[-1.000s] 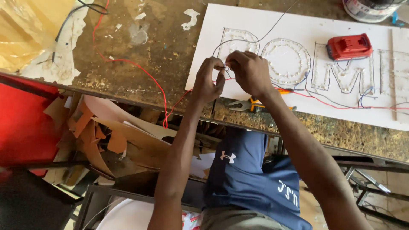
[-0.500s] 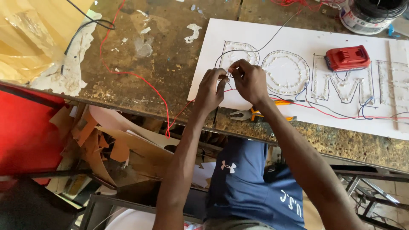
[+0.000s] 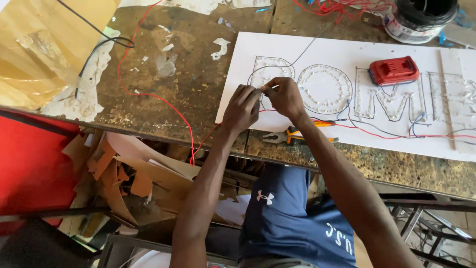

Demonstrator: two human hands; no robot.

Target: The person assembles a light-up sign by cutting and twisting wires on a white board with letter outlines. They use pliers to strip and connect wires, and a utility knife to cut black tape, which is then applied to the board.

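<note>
I have both hands at the left end of the white sign board [image 3: 238,74]: left hand [image 3: 241,108] and right hand [image 3: 284,95] meet fingertip to fingertip, fingers pinched on a thin wire end [image 3: 261,90] over the first letter [image 3: 270,69]. The letter outlines look already filled with small clear bulbs and traced in dark wire — what seems left is joining the leads. At three o'clock, a red battery pack [image 3: 394,70]; at five o'clock, orange-handled pliers [image 3: 292,135]. The counter [image 3: 168,79] is scarred, brown, flaked with paper — a red wire [image 3: 148,94] trails across it.
</note>
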